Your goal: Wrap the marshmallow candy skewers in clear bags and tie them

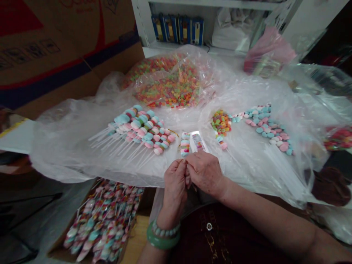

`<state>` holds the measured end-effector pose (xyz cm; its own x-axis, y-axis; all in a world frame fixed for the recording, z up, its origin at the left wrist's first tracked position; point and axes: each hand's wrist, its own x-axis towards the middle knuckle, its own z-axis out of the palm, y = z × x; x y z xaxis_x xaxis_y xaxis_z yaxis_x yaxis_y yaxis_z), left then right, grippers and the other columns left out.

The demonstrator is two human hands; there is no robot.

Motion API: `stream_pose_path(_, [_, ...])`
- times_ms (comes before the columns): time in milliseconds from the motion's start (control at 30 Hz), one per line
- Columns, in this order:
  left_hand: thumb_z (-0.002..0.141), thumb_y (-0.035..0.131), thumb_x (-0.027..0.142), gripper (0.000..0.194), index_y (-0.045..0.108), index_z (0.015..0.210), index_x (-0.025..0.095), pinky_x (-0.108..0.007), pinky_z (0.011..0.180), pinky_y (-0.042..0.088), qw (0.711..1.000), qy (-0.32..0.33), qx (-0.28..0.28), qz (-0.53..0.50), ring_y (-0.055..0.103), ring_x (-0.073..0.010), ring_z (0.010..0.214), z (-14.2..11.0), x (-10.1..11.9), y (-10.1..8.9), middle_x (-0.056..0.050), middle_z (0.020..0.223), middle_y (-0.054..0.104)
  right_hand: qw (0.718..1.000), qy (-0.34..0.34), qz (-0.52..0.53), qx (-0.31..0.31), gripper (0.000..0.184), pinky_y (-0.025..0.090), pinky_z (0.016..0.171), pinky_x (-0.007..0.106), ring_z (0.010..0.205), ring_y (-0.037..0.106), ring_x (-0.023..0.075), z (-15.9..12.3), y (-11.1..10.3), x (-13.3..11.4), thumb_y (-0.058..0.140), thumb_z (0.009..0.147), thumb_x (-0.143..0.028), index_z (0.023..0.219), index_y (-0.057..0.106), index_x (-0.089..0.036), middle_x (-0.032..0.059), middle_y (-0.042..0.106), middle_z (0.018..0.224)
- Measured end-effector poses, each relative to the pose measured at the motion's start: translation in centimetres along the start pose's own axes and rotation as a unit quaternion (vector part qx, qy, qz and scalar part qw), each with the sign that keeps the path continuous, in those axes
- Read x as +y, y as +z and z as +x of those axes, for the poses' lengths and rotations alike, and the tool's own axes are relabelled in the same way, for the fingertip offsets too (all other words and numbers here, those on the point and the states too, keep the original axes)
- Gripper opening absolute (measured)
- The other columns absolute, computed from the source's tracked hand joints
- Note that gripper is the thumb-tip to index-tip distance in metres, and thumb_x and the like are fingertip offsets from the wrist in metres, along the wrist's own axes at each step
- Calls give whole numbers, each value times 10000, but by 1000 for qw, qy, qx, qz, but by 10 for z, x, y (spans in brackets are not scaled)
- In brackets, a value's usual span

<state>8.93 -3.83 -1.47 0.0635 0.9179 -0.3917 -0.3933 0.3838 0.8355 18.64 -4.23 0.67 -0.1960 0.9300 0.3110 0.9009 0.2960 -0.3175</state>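
My left hand and my right hand meet at the front edge of the table, fingertips pinched together. Just beyond them lies a marshmallow skewer in a clear printed wrapper, its lower end running to my left fingertips. What my right fingers pinch is hidden. Beside the wrapped skewer, partly behind my right hand, is a small pile of clear printed bags. A stack of unwrapped marshmallow skewers lies to the left, white sticks towards me. One short skewer lies to the right.
Plastic sheeting covers the table. A large bag of ring gummies sits behind, with a small gummy heap, loose marshmallows and white sticks to the right. A box of wrapped skewers stands below; a big carton stands left.
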Motion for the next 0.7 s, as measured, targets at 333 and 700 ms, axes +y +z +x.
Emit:
stream_pose_path(333, [731, 684, 337, 360, 399, 574, 181, -145, 336, 219, 998, 36, 41, 17, 287, -23, 335, 6, -3, -7, 101, 432, 373, 919, 205, 331, -55, 155, 371, 649, 236, 666, 538, 119, 5, 8, 11, 560, 799, -222, 664, 631, -190, -28, 609, 652])
stream_pose_path(700, [671, 741, 474, 366, 547, 676, 164, -158, 319, 154, 962, -143, -230, 16, 236, -20, 293, 3, 21, -22, 89, 396, 398, 696, 151, 676, -189, 326, 414, 568, 214, 586, 518, 89, 1, 2, 36, 747, 643, -266, 936, 640, -172, -53, 598, 686])
